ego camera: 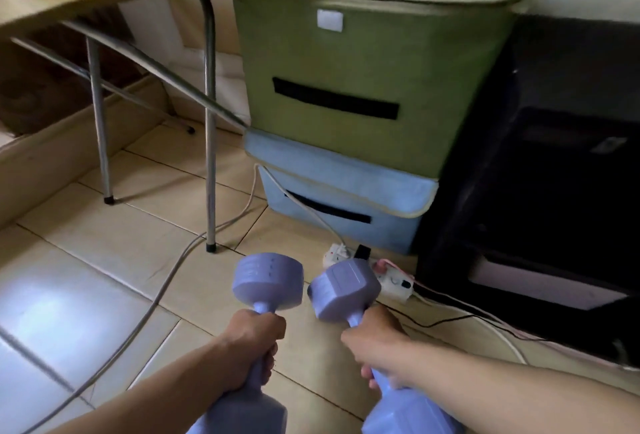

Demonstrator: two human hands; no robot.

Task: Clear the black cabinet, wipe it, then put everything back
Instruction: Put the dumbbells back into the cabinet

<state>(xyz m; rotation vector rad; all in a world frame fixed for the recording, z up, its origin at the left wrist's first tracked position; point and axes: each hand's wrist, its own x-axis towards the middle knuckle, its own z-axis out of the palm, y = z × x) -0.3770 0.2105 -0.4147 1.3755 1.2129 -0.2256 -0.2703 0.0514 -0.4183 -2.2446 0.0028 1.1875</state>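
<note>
Our left hand (254,340) clenches the left dumbbell (266,279), our right hand (375,343) the right dumbbell (346,290), bottom centre. Just beyond the right one lies a power strip (394,279) with cords (304,207); a careless set-down there could crack it. The black cabinet (554,198) fills the frame's right side.

Both bare forearms reach forward, left hand (254,347) fisted round the left dumbbell (266,279), right hand (377,343) round the right dumbbell (346,290).

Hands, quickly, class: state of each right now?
Left hand: gripping the left purple dumbbell by its handle.
Right hand: gripping the right purple dumbbell by its handle.
</note>
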